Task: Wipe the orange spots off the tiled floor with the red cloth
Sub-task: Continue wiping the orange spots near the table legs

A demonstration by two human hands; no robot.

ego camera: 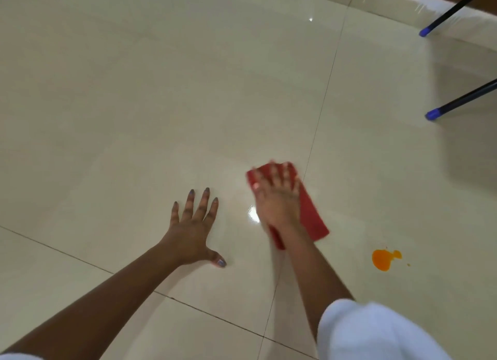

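A folded red cloth point(312, 214) lies flat on the glossy cream tiled floor point(161, 91), just left of a grout line. My right hand point(278, 198) presses down on it with straight, spread fingers; the hand is blurred. My left hand point(192, 229) rests flat on the floor to the left of the cloth, fingers splayed, holding nothing. One orange spot point(383, 259) with a few tiny specks beside it sits on the tile to the right of the cloth, a short way from its lower corner.
Two dark furniture legs with blue feet stand at the right, one point(425, 32) near the far wall and one point(431, 115) closer. A pale skirting strip point(403, 5) runs along the far edge. A white sleeve point(376, 335) fills the lower right.
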